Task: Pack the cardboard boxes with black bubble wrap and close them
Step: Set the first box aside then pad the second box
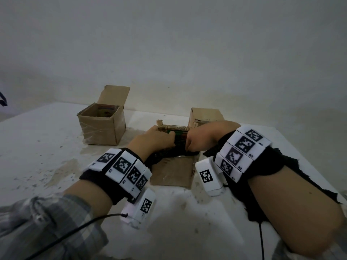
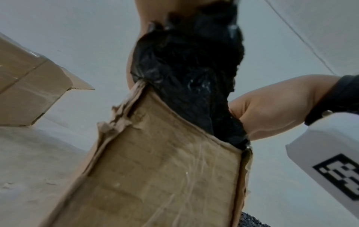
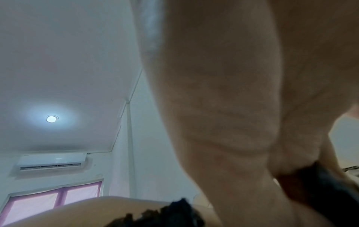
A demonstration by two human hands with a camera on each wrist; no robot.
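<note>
Head view: both hands, left hand [image 1: 154,139] and right hand [image 1: 201,139], grip the black bubble wrap [image 1: 178,147] at the mouth of the middle box [image 1: 172,171]. Its front wall faces the person, so the wrap goes down between the 2 hands.

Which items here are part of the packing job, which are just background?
Job:
- left hand, right hand
- black bubble wrap
- near box
- open box
- far box

Background:
- table
- air conditioner
- ceiling light
</note>
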